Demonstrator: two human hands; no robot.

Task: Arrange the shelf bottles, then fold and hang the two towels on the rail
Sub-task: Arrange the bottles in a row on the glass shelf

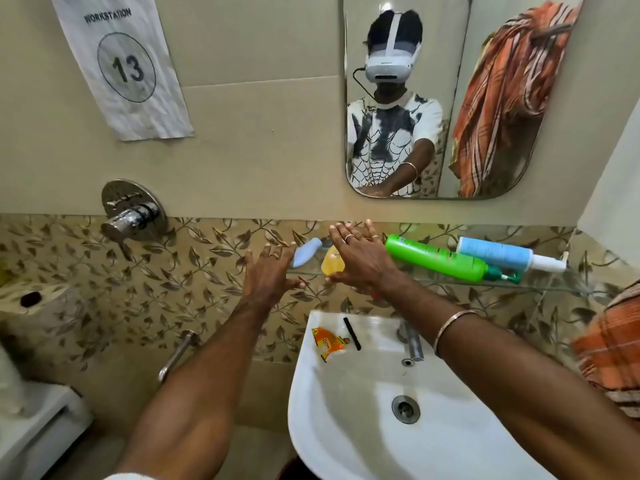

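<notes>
A glass shelf (540, 288) runs along the wall under the mirror. On it lie a green pump bottle (440, 259) and a light blue pump bottle (498, 252), both on their sides. A small pale blue bottle (306, 251) lies at the shelf's left end, and a yellow bottle (330, 263) stands beside it. My left hand (268, 271) hovers open, fingers spread, just left of the pale blue bottle. My right hand (360, 258) reaches over the yellow bottle with fingers spread; I cannot tell if it touches. An orange checked towel (609, 348) shows at the right edge.
A white sink (346, 417) sits below the shelf, with an orange sachet (329, 341) and a black comb (351, 333) on its rim. A chrome tap (412, 341) stands behind my right forearm. The mirror (460, 140) reflects a second orange towel. A wall valve (131, 211) is at the left.
</notes>
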